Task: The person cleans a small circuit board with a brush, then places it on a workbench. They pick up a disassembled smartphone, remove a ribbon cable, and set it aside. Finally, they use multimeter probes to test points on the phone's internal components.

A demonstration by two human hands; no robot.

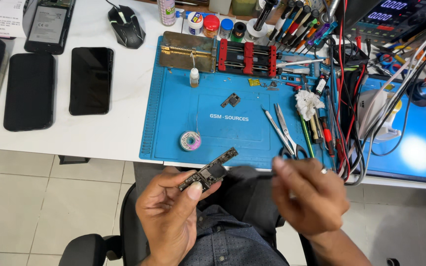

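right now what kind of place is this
Most likely a phone repair bench. The left hand holds a narrow circuit board over a blue work mat, with tweezers and screwdrivers on it and three dark phones on the white table.

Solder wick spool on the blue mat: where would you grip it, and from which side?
Take the solder wick spool by its round rim, coming straight down from above. It lies flat on the blue mat, so its edges are free all round. Its loose braid end trails up toward the small dropper bottle.
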